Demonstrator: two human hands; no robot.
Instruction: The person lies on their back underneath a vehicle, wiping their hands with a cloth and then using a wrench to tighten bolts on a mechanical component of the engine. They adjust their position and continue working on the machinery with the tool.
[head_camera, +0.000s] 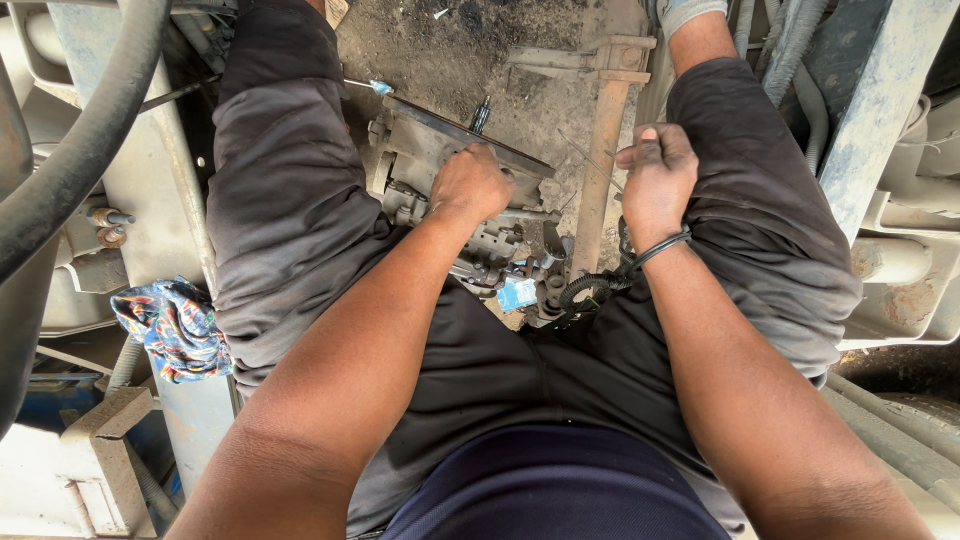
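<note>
Left hand (470, 182): fingers curling over the top edge of a grey cast-metal mechanical assembly (440, 160), gripping it; the fingertips are hiding behind the edge.

Mechanical assembly: lying on the dirt ground (470, 50) between the person's knees, blocky and greasy, with a flat plate on top, a dark stud (480, 114) sticking up, and small levers and fittings crowding its near side. Its lower part is disappearing behind the left forearm.

Right hand (655, 175): resting as a loose fist on the right thigh, fingers folded in, thumb lying on top, holding nothing that is showing. A thin black band (662, 246) is circling the wrist.

Rusty steel bar (600, 160): long, square-edged, standing just beside the assembly, between the two hands.

Black toothed ring (585, 290): sitting near the bar's lower end, partly covered.

Patterned cloth (172, 328): crumpled, blue and multicoloured, lying on a pale painted frame rail (150, 180) at the left.

Black hose (70, 170): thick, rubbery, curving out of view.
</note>
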